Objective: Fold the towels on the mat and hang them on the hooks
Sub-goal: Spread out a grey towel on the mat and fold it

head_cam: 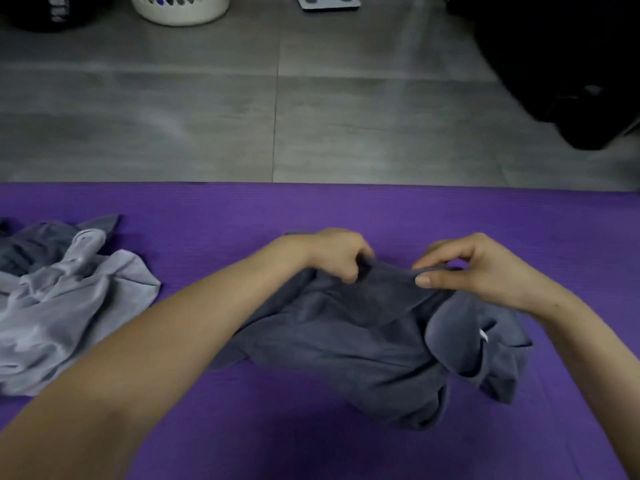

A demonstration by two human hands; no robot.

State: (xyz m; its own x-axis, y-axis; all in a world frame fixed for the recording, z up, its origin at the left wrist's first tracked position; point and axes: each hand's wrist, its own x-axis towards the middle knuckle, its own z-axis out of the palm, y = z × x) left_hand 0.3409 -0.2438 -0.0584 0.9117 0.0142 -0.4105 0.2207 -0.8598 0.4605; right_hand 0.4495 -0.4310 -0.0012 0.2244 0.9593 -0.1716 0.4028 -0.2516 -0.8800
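Both hands pinch one edge of a crumpled dark grey towel on a purple mat.

The left hand (332, 252) curls its fingers round the towel's raised upper edge, and the right hand (485, 268) pinches the same edge between thumb and fingers, so a short band of cloth is held up between them. The dark grey towel (363, 348) lies bunched in the middle of the mat (242, 216), toward its near edge, with a small white tag showing on its right side. A heap of lighter grey towels (62, 299) lies at the mat's left edge, well apart from the held one. Beyond the mat's far edge, on the grey tiled floor (207, 116), stand a white basket (180, 6) and a white scale (327, 1).
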